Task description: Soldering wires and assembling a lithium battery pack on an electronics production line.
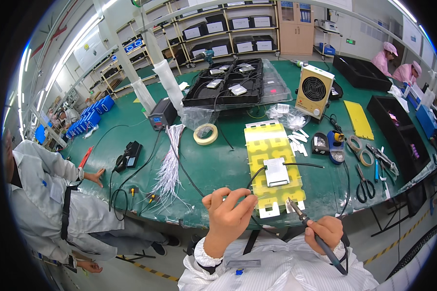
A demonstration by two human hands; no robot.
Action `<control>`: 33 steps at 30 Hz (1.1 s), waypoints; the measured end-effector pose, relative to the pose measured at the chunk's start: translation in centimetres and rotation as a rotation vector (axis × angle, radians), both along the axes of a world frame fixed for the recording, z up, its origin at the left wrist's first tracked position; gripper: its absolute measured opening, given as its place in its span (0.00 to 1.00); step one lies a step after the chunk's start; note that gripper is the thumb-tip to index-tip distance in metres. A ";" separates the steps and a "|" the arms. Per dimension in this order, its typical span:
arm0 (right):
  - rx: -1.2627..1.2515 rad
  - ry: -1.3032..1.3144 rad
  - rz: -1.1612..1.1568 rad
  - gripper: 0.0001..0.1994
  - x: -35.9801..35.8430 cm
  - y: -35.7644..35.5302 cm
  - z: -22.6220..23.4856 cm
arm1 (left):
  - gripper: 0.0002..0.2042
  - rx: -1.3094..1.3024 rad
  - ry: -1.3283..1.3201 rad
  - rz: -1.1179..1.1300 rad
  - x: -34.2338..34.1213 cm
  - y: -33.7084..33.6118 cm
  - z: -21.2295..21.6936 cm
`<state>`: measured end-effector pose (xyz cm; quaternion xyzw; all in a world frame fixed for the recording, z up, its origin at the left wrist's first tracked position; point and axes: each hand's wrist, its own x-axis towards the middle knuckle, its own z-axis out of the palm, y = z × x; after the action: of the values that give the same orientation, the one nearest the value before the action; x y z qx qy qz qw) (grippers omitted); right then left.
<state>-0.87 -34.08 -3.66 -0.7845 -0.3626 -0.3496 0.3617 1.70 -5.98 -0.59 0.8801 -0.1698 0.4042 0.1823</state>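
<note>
My right hand (325,234) grips a soldering iron (329,250). The iron's metal tip points up and left, over the near end of a yellow fixture board (258,140). My left hand (228,211) is raised just left of that board with its fingertips pinched; what they hold, if anything, is too small to make out. On the board lies a flat white-and-silver box-shaped module (277,171), with black cable running out on both sides. White tabs show along the board's near edge, close to the iron's tip.
Right of the board are a soldering-iron stand (336,145), tape rolls (366,157), scissors (364,184) and a beige fan (314,89). Leftward lie white wires (170,165), a tape roll (205,134) and a soldering station (163,115). Another person (68,194) stands at left, one hand on the table.
</note>
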 end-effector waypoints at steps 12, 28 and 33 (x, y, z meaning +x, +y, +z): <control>0.050 -0.044 0.103 0.08 0.7 2.2 0.5 | 0.07 -0.126 0.157 -0.228 -0.4 -0.3 -2.0; -0.010 -0.042 0.015 0.07 0.4 2.8 0.1 | 0.06 -0.074 0.174 -0.269 0.3 -0.8 -2.4; -0.009 -0.019 0.029 0.06 0.3 2.7 0.2 | 0.07 -0.068 0.184 -0.294 0.7 -1.3 -2.3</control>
<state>-0.61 -31.36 -3.51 -0.7773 -0.3790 -0.3503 0.3599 2.36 -7.26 -2.86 0.8724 -0.2656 0.2964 0.2839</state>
